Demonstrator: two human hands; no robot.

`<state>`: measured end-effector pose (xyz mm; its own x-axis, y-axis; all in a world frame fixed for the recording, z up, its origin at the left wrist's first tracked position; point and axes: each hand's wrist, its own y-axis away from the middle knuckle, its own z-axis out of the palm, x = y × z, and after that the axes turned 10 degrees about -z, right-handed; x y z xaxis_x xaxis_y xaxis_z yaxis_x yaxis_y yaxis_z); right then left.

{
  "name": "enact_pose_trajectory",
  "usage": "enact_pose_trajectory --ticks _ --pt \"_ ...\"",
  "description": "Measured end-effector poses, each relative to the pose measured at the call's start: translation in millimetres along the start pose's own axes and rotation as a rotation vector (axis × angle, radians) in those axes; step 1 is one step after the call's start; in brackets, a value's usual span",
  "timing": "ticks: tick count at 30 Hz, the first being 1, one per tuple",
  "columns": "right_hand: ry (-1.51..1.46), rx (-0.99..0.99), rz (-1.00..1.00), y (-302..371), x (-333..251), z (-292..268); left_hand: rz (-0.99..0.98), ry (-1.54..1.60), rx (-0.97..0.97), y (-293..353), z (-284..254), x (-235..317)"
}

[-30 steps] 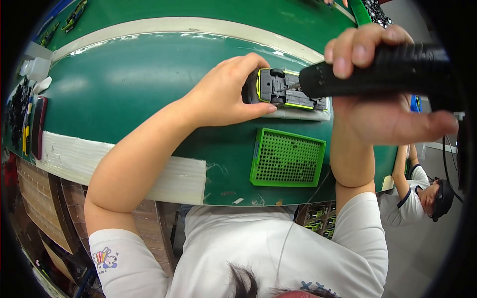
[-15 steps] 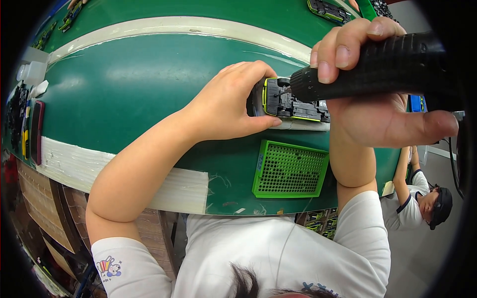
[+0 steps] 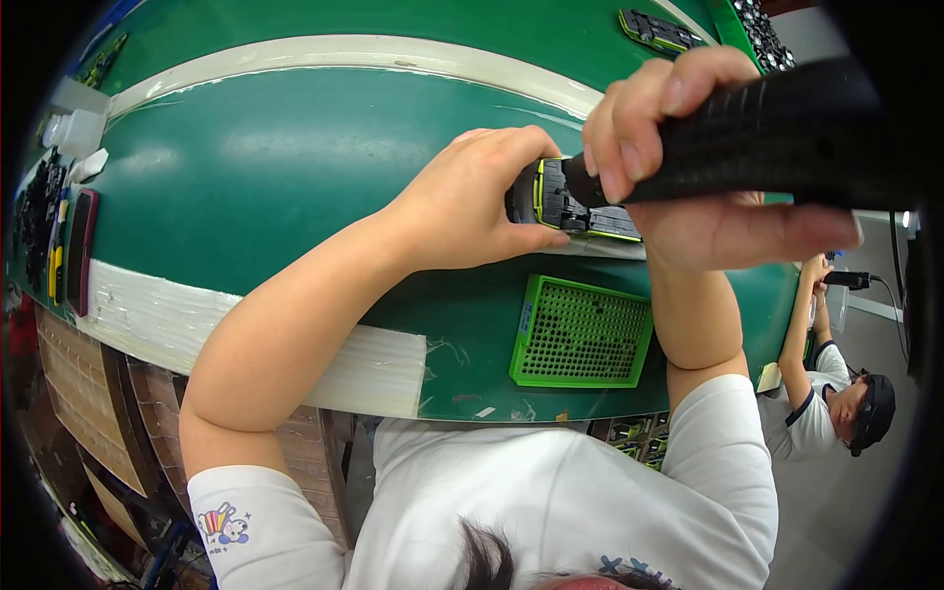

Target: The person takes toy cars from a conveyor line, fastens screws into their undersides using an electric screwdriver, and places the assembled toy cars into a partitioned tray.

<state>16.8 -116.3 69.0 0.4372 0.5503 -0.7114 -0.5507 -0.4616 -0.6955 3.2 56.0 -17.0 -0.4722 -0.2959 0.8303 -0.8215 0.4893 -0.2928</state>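
While I stood by, a green worktable [image 3: 275, 147] took up the middle and top of the frame, and a person in a white shirt [image 3: 511, 472] worked at it from the lower edge. A co-worker [image 3: 811, 423] wearing a dark cap was noted at the lower right, arms extended toward the table. A white strip [image 3: 364, 49] crossed the upper part of the table in a long arc.

A thick black power tool [image 3: 777, 143] entered from the right edge, its nose directed left and down. A green perforated tray [image 3: 585, 334] lay right of centre, just below the work. The right hand [image 3: 703, 221] held the tool: fingers bent over its upper side, thumb stretched along beneath. The left hand [image 3: 482, 202] gripped the left end of a toy car [image 3: 560, 197], thumb on the lower side and fingers on the upper.

This car lay underside up, right of centre in the frame, a pale pad [image 3: 615, 249] showing along its lower side. The tool's nose stood over the underside; its tip was hidden, so contact could not be confirmed. A second toy car [image 3: 659, 31] lay at the upper right, well apart. A dark phone-like slab [image 3: 81, 251] rested at the left edge.
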Motion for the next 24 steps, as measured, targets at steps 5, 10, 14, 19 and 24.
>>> enact_pose_trajectory --ticks 5,10,14,19,24 --pt "-0.077 0.303 -0.03 9 1 -3 -0.088 0.045 -0.084 -8 -1 9" --pt "0.04 0.357 -0.01 22 3 -12 -0.001 0.009 -0.007 -10 16 4" --pt "0.081 0.297 -0.071 21 4 3 0.02 0.016 0.022 2 18 0" --pt "-0.085 0.298 -0.27 12 -25 -10 -0.158 0.075 -0.03 9 14 8" --pt "-0.039 0.396 -0.478 20 -106 -63 -0.056 0.281 0.159 20 -5 41"
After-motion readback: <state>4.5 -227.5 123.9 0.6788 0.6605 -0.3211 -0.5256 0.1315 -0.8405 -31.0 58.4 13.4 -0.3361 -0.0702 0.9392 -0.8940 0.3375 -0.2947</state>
